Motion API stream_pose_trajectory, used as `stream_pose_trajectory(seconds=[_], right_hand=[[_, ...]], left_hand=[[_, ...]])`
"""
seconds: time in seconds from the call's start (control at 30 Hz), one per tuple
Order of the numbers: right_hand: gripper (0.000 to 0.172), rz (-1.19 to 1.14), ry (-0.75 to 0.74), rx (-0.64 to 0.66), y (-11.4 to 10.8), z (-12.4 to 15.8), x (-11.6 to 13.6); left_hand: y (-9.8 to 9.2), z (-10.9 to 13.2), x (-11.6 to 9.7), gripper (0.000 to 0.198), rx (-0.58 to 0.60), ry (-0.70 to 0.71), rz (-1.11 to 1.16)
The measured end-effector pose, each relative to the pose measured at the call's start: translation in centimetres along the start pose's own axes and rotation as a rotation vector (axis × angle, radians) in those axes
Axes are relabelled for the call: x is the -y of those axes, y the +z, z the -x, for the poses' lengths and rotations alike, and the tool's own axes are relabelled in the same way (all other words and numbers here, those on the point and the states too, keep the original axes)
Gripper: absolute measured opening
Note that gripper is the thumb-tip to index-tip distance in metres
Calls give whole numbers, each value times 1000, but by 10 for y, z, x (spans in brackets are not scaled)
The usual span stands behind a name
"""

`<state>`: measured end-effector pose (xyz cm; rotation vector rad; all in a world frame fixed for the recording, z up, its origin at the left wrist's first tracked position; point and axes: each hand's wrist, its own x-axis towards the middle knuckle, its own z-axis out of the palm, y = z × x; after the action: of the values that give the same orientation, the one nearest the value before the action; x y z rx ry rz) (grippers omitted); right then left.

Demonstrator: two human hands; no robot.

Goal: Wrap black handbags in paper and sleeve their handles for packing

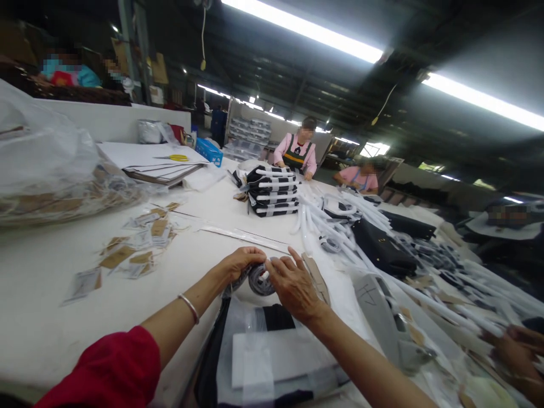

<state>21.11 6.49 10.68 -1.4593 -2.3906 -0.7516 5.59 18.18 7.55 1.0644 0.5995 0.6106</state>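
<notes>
My left hand (pixel 240 265) and my right hand (pixel 293 286) meet over a coiled grey strap (pixel 260 280) at the far end of a black bag wrapped in clear plastic (pixel 272 354). The left hand's fingers curl over the strap's left side. My right hand lies over its right side with fingers pressed together, touching the coil. A silver bangle (pixel 189 307) circles my left wrist, and a red sleeve (pixel 106 371) covers that arm.
Paper tags (pixel 136 246) lie scattered at the left beside a plastic sack (pixel 51 170). A stack of black-and-white bags (pixel 272 192) stands mid-table, white tubes (pixel 335 218) and a black bag (pixel 382 249) to the right. Other people work across the table.
</notes>
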Motion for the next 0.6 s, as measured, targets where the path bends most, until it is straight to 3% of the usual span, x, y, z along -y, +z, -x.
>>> stream_pose_trajectory(seconds=[0.2, 0.33, 0.47, 0.53, 0.6], right_hand=[[32, -105, 7, -44, 2, 1, 2], [29, -225, 59, -80, -12, 16, -5], [24, -217, 279, -185, -45, 75, -45], [22, -161, 492, -230, -64, 122, -77], [30, -146, 796, -239, -85, 172, -108]], left_hand=[[2, -3, 0, 30, -99, 20, -28], [-2, -7, 1, 29, -182, 37, -59], [-4, -8, -2, 28, -224, 37, -88], [-3, -7, -3, 28, -228, 30, -102], [-1, -5, -5, 29, -227, 26, -113]])
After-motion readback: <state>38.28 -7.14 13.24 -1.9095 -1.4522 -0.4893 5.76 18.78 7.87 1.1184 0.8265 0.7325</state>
